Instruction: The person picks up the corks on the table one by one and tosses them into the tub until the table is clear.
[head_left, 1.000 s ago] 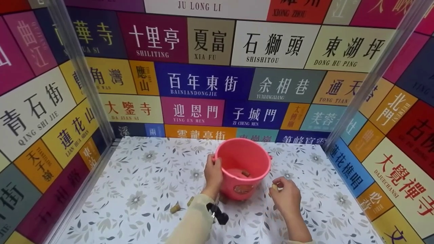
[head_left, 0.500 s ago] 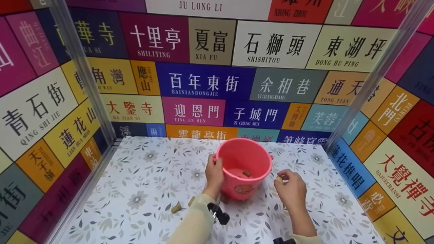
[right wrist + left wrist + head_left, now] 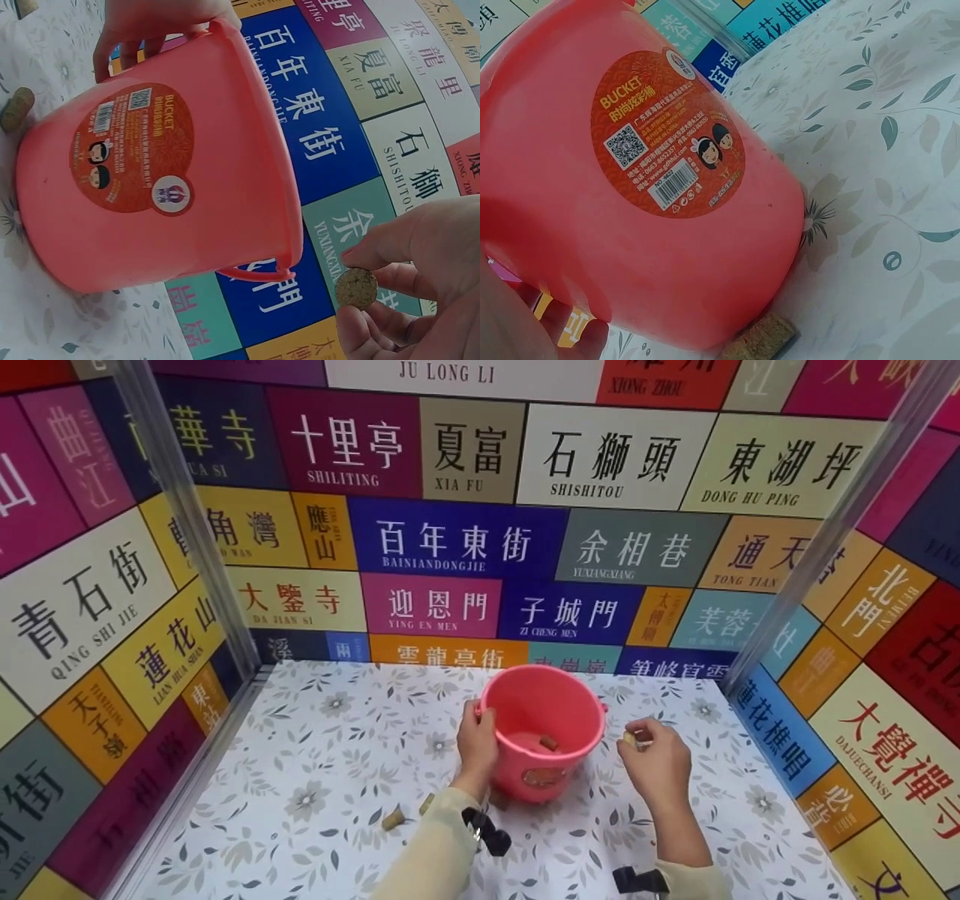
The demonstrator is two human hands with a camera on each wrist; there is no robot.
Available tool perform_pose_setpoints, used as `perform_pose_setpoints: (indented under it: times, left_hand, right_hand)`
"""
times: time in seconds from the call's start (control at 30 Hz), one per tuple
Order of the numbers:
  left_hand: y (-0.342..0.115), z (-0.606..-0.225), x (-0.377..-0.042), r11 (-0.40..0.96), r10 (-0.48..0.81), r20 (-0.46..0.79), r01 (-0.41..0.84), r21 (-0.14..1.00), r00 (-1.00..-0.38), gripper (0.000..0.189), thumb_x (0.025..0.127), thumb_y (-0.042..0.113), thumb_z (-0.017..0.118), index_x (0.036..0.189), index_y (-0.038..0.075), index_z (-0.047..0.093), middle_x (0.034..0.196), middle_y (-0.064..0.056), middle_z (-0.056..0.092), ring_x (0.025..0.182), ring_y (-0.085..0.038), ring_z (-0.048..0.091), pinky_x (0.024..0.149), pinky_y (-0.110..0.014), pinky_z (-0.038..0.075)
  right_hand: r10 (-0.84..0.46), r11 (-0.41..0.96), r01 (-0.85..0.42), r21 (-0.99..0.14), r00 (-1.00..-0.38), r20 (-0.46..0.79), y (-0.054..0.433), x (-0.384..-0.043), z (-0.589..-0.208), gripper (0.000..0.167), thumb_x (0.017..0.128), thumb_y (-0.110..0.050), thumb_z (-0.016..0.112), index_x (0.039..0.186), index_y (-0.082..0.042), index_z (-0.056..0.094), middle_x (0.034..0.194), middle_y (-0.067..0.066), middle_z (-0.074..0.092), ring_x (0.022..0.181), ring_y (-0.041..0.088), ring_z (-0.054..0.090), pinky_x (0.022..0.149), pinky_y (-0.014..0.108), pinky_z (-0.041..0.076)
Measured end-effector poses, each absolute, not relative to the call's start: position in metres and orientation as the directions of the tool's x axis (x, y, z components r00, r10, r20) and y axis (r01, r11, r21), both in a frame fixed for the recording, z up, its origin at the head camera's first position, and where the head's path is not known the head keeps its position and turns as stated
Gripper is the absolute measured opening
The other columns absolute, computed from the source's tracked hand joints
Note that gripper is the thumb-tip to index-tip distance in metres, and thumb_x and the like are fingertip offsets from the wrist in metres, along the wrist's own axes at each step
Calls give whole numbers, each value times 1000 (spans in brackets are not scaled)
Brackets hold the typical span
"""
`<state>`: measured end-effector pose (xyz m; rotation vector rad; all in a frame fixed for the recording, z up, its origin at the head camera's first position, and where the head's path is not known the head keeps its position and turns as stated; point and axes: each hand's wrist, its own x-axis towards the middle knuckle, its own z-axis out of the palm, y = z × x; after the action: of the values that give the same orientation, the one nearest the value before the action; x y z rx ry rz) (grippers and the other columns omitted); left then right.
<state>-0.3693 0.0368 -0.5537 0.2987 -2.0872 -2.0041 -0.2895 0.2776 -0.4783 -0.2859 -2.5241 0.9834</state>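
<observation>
A pink plastic bucket [image 3: 536, 776] stands on the table, its round label facing me. My left hand [image 3: 474, 746] grips the bucket's rim at the left side. To the right of the bucket, my right hand [image 3: 661, 757] pinches a cork [image 3: 356, 289] between thumb and fingers, end-on in the right wrist view. The hand is held apart from the bucket, about level with its rim. Inside, at least one brown cork [image 3: 549, 743] lies on the bucket's floor. Another cork [image 3: 759, 339] sits on the table right at the bucket's base.
Two more corks, one a tapered cork [image 3: 392, 818] and one partly covered by the left sleeve [image 3: 439, 847], lie left of the bucket. Leaf-patterned white cloth covers the table [image 3: 300, 757]. Walls of coloured name panels [image 3: 457, 536] enclose the back and sides.
My right hand, with the cork in it, has moved up and to the right, away from the bucket. The left hand keeps its grip and the bucket stays put.
</observation>
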Motion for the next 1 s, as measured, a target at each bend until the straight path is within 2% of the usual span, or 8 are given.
perform_pose_setpoints:
  times: [0.17, 0.33, 0.6, 0.83, 1.0]
  left_hand:
    - [36, -554, -369, 51, -320, 42, 27, 998, -946, 23, 105, 23, 52, 118, 8, 63, 103, -14, 68, 94, -20, 61, 85, -34, 50]
    - [37, -555, -370, 72, -348, 76, 54, 996, -934, 16, 102, 21, 53, 109, 12, 64, 91, -7, 64, 88, -19, 59, 81, -32, 48]
    - [37, -555, -371, 56, -339, 45, 28, 998, -940, 13, 104, 22, 53, 109, 14, 63, 93, -6, 63, 91, -19, 59, 81, -31, 48]
    - [37, -555, -372, 70, -344, 55, 32, 997, -937, 15, 103, 22, 54, 110, 13, 64, 92, -6, 63, 92, -20, 59, 83, -33, 48]
    - [38, -555, -372, 69, -339, 41, 19, 997, -940, 17, 104, 24, 54, 111, 12, 64, 93, -6, 63, 90, -19, 60, 80, -31, 49]
  right_hand:
    - [302, 732, -6, -681, -894, 332, 274, -296, -474, 22, 89, -16, 74, 108, -4, 75, 108, 22, 74, 96, 37, 72, 86, 51, 50]
    - [295, 728, -17, -686, -895, 335, 272, -301, -470, 23, 90, -16, 74, 109, -5, 74, 109, 22, 75, 97, 37, 73, 87, 52, 51]
    - [304, 715, -2, -699, -899, 314, 267, -309, -461, 22, 92, -17, 72, 110, -5, 75, 111, 21, 74, 99, 36, 71, 87, 51, 52]
    - [312, 702, -11, -712, -894, 322, 258, -318, -461, 21, 94, -18, 68, 110, -7, 75, 110, 19, 75, 97, 33, 72, 82, 44, 53]
    - [303, 703, -29, -711, -892, 335, 250, -325, -463, 19, 93, -16, 68, 108, -6, 76, 107, 19, 76, 95, 34, 72, 82, 47, 54]
